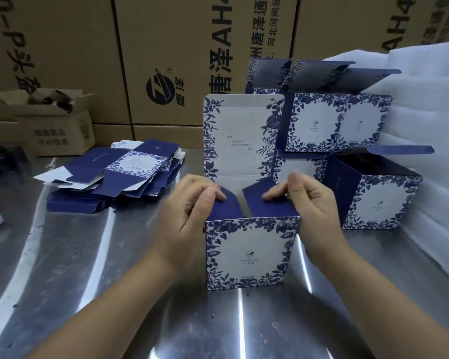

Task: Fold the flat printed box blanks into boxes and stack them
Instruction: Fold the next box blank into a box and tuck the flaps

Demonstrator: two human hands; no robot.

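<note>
Nearest the camera, one box (250,252) stands upright on the shiny metal table (62,255), its printed front facing the person, its open top pointing up and its lid panel (240,136) rising straight behind. Two navy side flaps, one each side, are tipping inward over the opening. The left hand (189,216) is pinched on the left flap (227,206), thumb on top. The right hand (306,206) has its fingers closed on the right flap (267,200), index finger laid along it. Both hands are a little blurred.

Further back on the right, folded boxes are stacked: one at table level (376,198), one clearly above it (335,123), with at least one more behind, so three or four; the rear ones overlap too much to count. All lids stand open, pointing up.

Back left, one loose pile of flat blanks (119,172) lies flat, long sides running left to right. Beyond, a small open carton (55,130) sits before a wall of big brown cartons (166,60).
</note>
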